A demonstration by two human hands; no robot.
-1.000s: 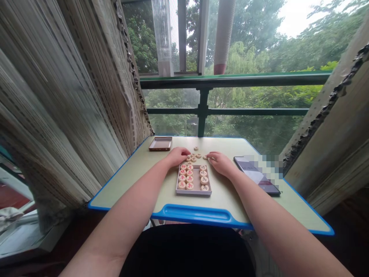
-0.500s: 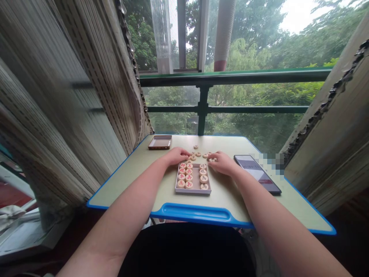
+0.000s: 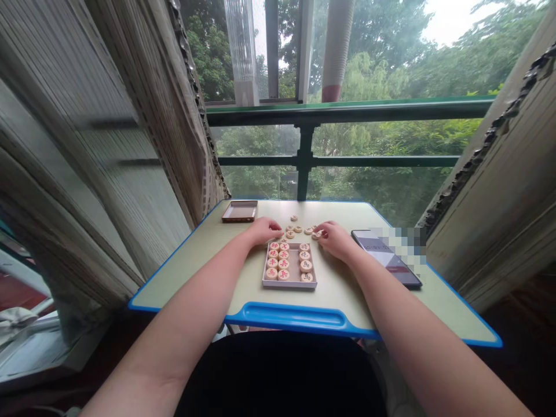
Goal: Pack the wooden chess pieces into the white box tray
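Observation:
A shallow grey box point(image 3: 289, 282) lies in the middle of the small table point(image 3: 208, 260), holding several round wooden chess discs point(image 3: 282, 264) marked in red and black. More loose discs point(image 3: 297, 229) lie on the table just beyond the box. My left hand point(image 3: 263, 230) rests at the box's far left corner, fingers curled down onto the loose discs. At the far right corner my right hand point(image 3: 333, 238) pinches a disc point(image 3: 318, 234) between its fingertips.
A brown box lid point(image 3: 240, 211) lies at the table's back left. A dark phone point(image 3: 384, 256) lies to the right of my right hand. A blue raised lip point(image 3: 291, 317) runs along the near edge. Curtains hang on both sides; a green railing point(image 3: 347, 109) stands behind.
Both hands have stayed at the far end of the box, shifting only slightly among the loose discs. The view has tilted a little, so the table sits higher in the picture.

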